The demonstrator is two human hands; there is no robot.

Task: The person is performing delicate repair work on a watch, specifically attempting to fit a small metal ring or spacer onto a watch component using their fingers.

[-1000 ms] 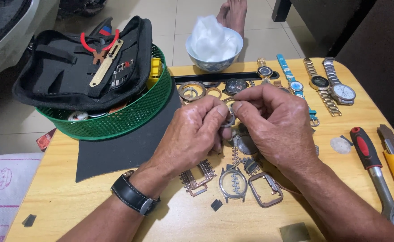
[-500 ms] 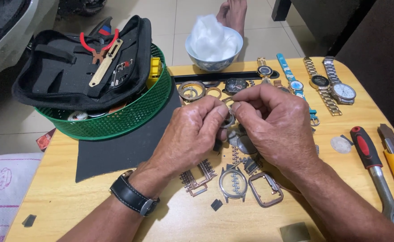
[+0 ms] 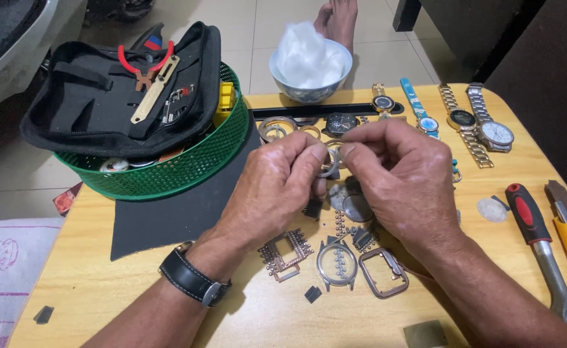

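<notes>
A wooden counter (image 3: 90, 290) fills the view. At its far left sits a green mesh basket (image 3: 186, 164) with a black tool pouch (image 3: 83, 109) lying open across it, and a dark mat (image 3: 174, 216) lies just near of it. At centre, the left hand (image 3: 273, 187) and right hand (image 3: 406, 180) meet above scattered watch cases, both grips closed on a small metal watch ring (image 3: 330, 161) pinched between their fingertips. A white bowl (image 3: 309, 90) stands at the far edge, wristwatches (image 3: 486, 125) lie far right, and a red-handled tool (image 3: 541, 245) lies near right.
</notes>
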